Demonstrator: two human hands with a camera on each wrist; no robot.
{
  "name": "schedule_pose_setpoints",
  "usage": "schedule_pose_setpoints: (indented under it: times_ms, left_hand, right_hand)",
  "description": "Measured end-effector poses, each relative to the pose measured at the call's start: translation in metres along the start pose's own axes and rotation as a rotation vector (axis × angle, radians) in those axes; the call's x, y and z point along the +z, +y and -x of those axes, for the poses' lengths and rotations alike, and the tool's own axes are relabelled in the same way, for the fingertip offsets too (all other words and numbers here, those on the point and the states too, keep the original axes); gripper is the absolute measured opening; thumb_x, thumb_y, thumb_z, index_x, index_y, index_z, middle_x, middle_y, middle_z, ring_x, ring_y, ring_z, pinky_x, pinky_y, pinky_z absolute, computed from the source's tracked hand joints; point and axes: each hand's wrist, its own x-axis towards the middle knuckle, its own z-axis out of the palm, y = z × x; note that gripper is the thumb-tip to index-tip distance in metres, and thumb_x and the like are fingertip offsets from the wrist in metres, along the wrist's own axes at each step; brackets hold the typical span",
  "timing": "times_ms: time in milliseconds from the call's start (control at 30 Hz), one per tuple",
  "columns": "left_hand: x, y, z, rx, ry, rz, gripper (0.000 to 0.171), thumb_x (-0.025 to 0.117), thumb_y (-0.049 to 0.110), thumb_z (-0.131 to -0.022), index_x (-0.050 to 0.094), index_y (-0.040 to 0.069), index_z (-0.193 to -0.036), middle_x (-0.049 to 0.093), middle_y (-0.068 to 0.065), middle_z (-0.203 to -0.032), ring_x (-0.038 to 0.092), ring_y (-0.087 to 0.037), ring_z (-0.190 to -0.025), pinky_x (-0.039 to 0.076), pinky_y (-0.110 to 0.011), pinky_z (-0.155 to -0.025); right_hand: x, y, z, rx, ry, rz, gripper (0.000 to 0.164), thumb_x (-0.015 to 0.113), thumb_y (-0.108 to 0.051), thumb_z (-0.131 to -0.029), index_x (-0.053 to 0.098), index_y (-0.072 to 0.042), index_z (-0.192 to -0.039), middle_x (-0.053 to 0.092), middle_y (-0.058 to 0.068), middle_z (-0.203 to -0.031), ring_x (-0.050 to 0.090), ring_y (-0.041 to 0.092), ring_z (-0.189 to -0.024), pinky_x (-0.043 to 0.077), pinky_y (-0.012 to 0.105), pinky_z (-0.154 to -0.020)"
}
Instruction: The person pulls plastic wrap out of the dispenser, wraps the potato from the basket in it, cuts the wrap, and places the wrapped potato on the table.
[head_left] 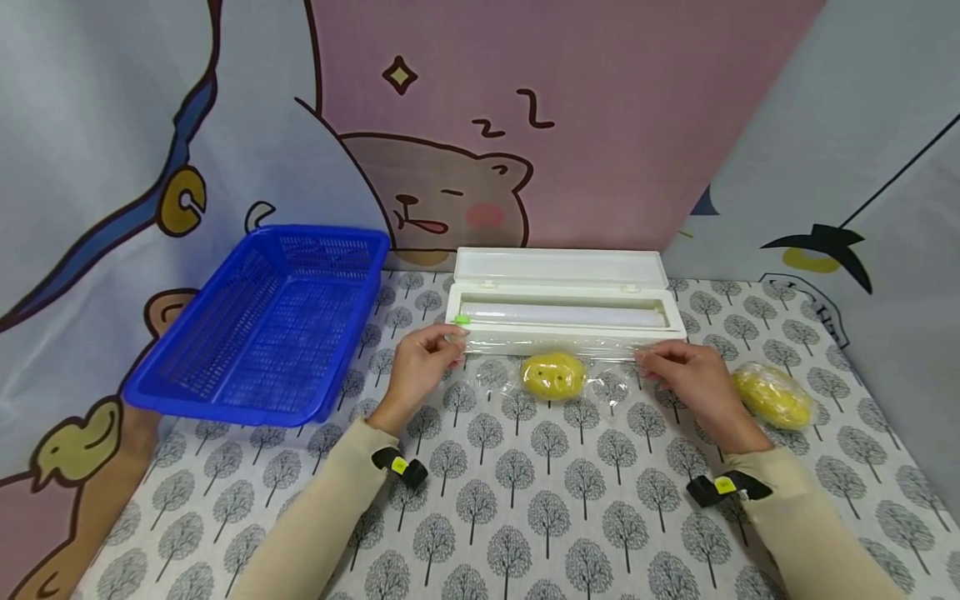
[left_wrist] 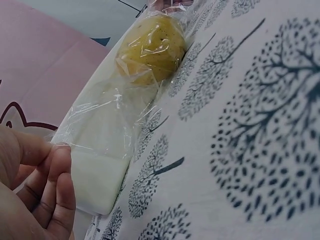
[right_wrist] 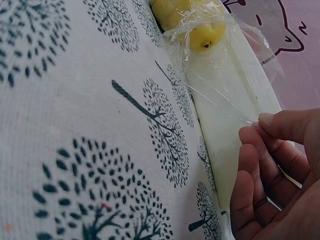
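Observation:
A yellow potato [head_left: 553, 376] lies in front of the white cling film dispenser [head_left: 566, 293], with clear cling film [left_wrist: 107, 117] over it. The film reaches out to both sides and along the dispenser's front edge. At the dispenser's front left corner, my left hand [head_left: 426, 358] pinches one edge of the film between thumb and fingertips. Likewise my right hand [head_left: 686, 375] pinches the film near the front right corner, thumb against forefinger in the right wrist view. The dispenser's lid stands raised behind a white roll [head_left: 562, 314], and a small green slider [head_left: 462, 319] sits at its left.
A blue plastic basket [head_left: 262, 333] stands on the left of the table. To the right of my right hand lies a yellow bundle wrapped in film [head_left: 774, 396]. The tree-print tablecloth [head_left: 517, 500] spreads beneath everything, and a cartoon-print backdrop [head_left: 585, 150] rises behind the table.

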Motion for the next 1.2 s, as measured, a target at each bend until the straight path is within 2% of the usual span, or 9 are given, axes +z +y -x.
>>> schedule_pose_setpoints:
  times_ms: [133,267,367,567,833,1200]
  left_hand:
    - [-0.0001,-0.0019,0.0000,0.014,-0.015,0.013,0.021,0.079,-0.001,-0.097,0.084,0.007,-0.115,0.071,-0.009,-0.078,0.073,-0.029,-0.073,0.055,-0.025,-0.061]
    - [-0.0003,-0.0035,-0.0001,0.017,-0.032,0.033,0.024,0.078,-0.003,-0.097,0.083,0.007,-0.118,0.071,-0.010,-0.079,0.072,-0.027,-0.073,0.059,-0.030,-0.065]
    - [-0.0002,-0.0033,-0.0001,0.020,-0.040,0.032,0.027,0.076,-0.004,-0.097,0.082,0.008,-0.120,0.069,-0.008,-0.078,0.070,-0.021,-0.071,0.063,-0.033,-0.069]
    - [0.0004,-0.0028,0.0000,0.033,-0.047,0.033,0.030,0.076,-0.007,-0.097,0.082,0.008,-0.123,0.068,-0.006,-0.077,0.070,-0.019,-0.070,0.063,-0.030,-0.069]
    - [0.0005,-0.0039,-0.0001,0.027,-0.063,0.044,0.036,0.075,-0.009,-0.096,0.080,0.009,-0.126,0.066,-0.006,-0.079,0.069,-0.019,-0.071,0.066,-0.045,-0.073]
    - [-0.0006,-0.0061,0.0006,0.040,-0.074,0.039,0.041,0.074,-0.009,-0.096,0.079,0.011,-0.131,0.064,-0.005,-0.076,0.066,-0.019,-0.069,0.058,-0.032,-0.065]
  right_hand:
    - [0.0000,-0.0008,0.0002,-0.001,-0.002,-0.014,0.039,0.078,-0.032,-0.106,0.076,0.004,-0.123,0.080,0.003,-0.100,0.070,0.014,-0.086,0.061,0.026,-0.074]
    - [0.0004,-0.0012,0.0005,-0.004,0.002,-0.021,0.039,0.078,-0.031,-0.106,0.076,0.005,-0.122,0.079,0.000,-0.097,0.070,0.013,-0.085,0.061,0.025,-0.073]
    - [0.0006,-0.0015,0.0005,-0.001,0.004,-0.026,0.039,0.078,-0.031,-0.106,0.076,0.005,-0.121,0.079,-0.001,-0.097,0.070,0.013,-0.085,0.061,0.025,-0.074]
    - [0.0002,-0.0018,0.0009,0.000,0.001,-0.028,0.039,0.078,-0.031,-0.106,0.076,0.005,-0.122,0.080,0.003,-0.099,0.071,0.013,-0.087,0.062,0.026,-0.074]
    - [0.0004,-0.0007,0.0008,-0.017,0.006,-0.021,0.038,0.078,-0.031,-0.106,0.076,0.005,-0.120,0.080,0.002,-0.097,0.071,0.014,-0.084,0.061,0.025,-0.073]
    - [-0.0011,-0.0007,0.0005,-0.023,-0.003,-0.021,0.037,0.078,-0.030,-0.107,0.077,0.003,-0.123,0.079,-0.001,-0.097,0.072,0.014,-0.085,0.061,0.025,-0.073]
